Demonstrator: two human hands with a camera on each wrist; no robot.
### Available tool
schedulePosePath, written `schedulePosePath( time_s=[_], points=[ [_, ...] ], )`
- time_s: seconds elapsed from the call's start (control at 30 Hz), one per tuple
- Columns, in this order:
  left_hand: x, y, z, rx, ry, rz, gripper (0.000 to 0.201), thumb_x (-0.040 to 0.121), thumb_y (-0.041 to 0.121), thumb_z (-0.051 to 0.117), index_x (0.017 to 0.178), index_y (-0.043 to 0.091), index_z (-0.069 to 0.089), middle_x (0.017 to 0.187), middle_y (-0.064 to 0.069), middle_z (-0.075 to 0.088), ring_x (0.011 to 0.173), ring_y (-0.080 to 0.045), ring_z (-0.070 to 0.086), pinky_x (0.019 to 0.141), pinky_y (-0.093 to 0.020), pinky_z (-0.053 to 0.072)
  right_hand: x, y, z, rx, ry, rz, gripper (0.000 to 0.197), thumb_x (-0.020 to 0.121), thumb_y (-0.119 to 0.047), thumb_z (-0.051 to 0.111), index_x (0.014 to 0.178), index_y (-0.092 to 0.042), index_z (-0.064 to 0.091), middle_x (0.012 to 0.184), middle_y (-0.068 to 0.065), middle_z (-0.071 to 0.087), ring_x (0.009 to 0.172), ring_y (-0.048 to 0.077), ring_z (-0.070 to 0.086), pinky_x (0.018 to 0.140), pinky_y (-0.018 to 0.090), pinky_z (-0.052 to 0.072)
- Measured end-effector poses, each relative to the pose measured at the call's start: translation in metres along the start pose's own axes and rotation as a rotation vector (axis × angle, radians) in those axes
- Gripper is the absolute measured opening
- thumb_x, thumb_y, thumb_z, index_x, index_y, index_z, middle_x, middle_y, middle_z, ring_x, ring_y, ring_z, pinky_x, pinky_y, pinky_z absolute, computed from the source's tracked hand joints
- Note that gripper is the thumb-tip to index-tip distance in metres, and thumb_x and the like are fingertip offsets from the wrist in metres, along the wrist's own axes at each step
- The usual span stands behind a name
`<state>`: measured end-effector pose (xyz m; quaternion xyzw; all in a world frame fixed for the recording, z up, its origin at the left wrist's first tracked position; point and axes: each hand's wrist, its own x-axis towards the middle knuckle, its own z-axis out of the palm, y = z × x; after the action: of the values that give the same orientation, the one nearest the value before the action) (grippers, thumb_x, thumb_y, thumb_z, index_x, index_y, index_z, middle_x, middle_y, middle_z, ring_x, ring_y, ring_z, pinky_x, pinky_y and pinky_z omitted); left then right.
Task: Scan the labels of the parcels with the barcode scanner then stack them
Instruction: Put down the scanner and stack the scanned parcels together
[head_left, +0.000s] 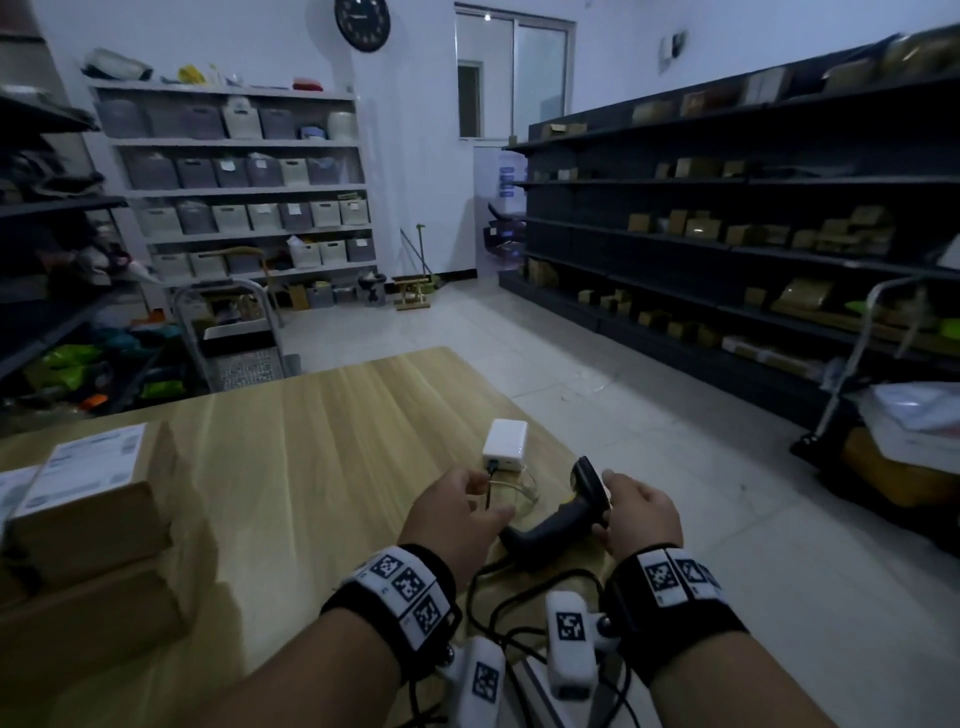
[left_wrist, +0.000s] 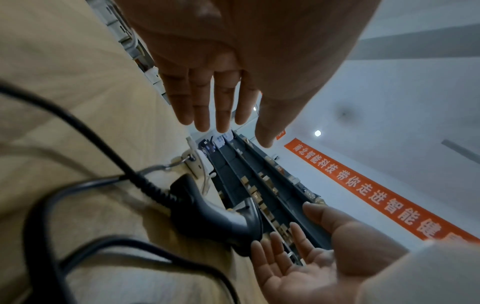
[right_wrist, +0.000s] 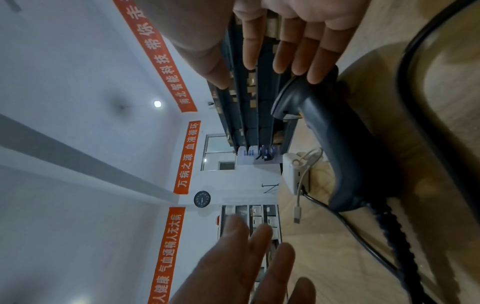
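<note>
Nearest the camera, both hands are hovering with fingers spread: the left hand (head_left: 457, 512) holding nothing, the right hand (head_left: 641, 512) just reaching the dark grey pistol-shaped plastic barcode scanner (head_left: 558, 519), which is lying on the pale wooden table (head_left: 311, 441). Farther left, the brown cardboard parcels with white labels (head_left: 88, 499) are sitting stacked. Picking up the scanner seems the step in hand; next comes closing round its handle.
</note>
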<state>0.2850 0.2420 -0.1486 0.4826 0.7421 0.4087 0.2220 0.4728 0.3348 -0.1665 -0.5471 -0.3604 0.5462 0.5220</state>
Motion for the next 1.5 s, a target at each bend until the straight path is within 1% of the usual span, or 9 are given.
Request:
schedulePosePath(
  time_s=[0.23,0.37,0.53,0.7,0.8,0.9,1.0,1.1,1.5],
  points=[
    [0.014,0.0,0.042,0.249,-0.186,0.051,0.063,0.092,0.044,0.083,0.148,0.028,0.06,0.142,0.009,0.067,0.124,-0.013,0.065,0.106,-0.027,0.051,0.021,0.017,-0.009,0.093,-0.018,0.076,0.052,0.045,-0.052,0.073,0.075,-0.01,0.074,0.075,0.015,0.066,0.082,0.043,0.068,0.092,0.067,0.058],
    [0.02,-0.002,0.056,0.351,-0.274,0.035,0.059,0.091,0.045,0.083,0.144,0.028,0.063,0.137,0.005,0.071,0.124,-0.019,0.068,0.109,-0.034,0.053,0.015,0.018,-0.009,0.193,-0.081,0.168,0.009,0.09,-0.022,0.072,0.084,-0.016,0.07,0.089,0.015,0.065,0.099,0.039,0.067,0.094,0.053,0.06],
    [0.023,0.0,0.06,0.3,-0.273,0.038,0.042,0.091,0.036,0.084,0.13,0.028,0.072,0.125,0.005,0.076,0.113,-0.017,0.071,0.104,-0.034,0.055,0.021,0.023,-0.003,0.356,-0.093,0.179,0.012,0.102,-0.012,0.063,0.09,-0.013,0.064,0.093,0.01,0.066,0.13,0.051,0.06,0.1,0.051,0.054],
    [0.022,-0.003,0.045,0.113,-0.138,0.084,0.036,0.087,0.031,0.089,0.121,0.027,0.077,0.106,0.015,0.076,0.1,-0.01,0.073,0.098,-0.031,0.058,0.016,0.017,0.011,0.58,-0.204,0.18,0.023,0.101,-0.011,0.067,0.123,-0.015,0.061,0.13,0.014,0.065,0.11,0.022,0.069,0.083,0.026,0.061],
    [0.028,-0.011,0.021,-0.087,0.008,0.019,0.041,0.085,0.024,0.093,0.122,0.02,0.076,0.105,0.011,0.078,0.098,-0.012,0.077,0.096,-0.034,0.062,-0.003,0.002,0.04,0.579,-0.448,0.151,0.042,0.082,-0.044,0.086,0.111,-0.02,0.068,0.117,0.011,0.069,0.094,0.018,0.073,0.081,0.03,0.063],
    [0.033,-0.027,-0.011,-0.189,0.184,-0.056,0.042,0.083,0.026,0.095,0.119,0.017,0.075,0.103,0.005,0.08,0.092,-0.016,0.079,0.091,-0.039,0.065,-0.02,0.003,0.076,0.527,-0.504,0.072,0.022,0.103,-0.021,0.06,0.1,-0.014,0.081,0.097,0.01,0.076,0.083,0.018,0.075,0.078,0.03,0.061],
    [0.038,-0.051,-0.042,-0.165,0.273,-0.138,0.04,0.082,0.032,0.095,0.113,0.018,0.074,0.098,0.002,0.08,0.086,-0.018,0.079,0.086,-0.04,0.065,-0.043,0.001,0.115,0.298,-0.62,0.12,0.024,0.11,-0.023,0.051,0.117,-0.01,0.069,0.11,0.009,0.073,0.116,0.025,0.07,0.109,0.043,0.051],
    [0.037,-0.071,-0.062,-0.175,0.325,-0.196,0.037,0.083,0.026,0.095,0.111,0.015,0.073,0.091,0.0,0.08,0.079,-0.017,0.079,0.081,-0.039,0.065,-0.056,0.006,0.151,0.145,-0.739,0.217,0.044,0.11,-0.044,0.051,0.134,-0.009,0.063,0.132,0.013,0.069,0.135,0.031,0.061,0.118,0.045,0.046],
    [0.047,-0.118,-0.092,0.063,0.135,-0.245,0.031,0.092,0.028,0.087,0.119,0.017,0.08,0.113,0.0,0.082,0.099,-0.02,0.077,0.097,-0.039,0.061,-0.041,0.024,0.217,0.055,-0.821,0.348,0.068,0.099,-0.068,0.053,0.123,-0.005,0.066,0.124,0.024,0.072,0.116,0.035,0.071,0.103,0.046,0.059]
  ],
)
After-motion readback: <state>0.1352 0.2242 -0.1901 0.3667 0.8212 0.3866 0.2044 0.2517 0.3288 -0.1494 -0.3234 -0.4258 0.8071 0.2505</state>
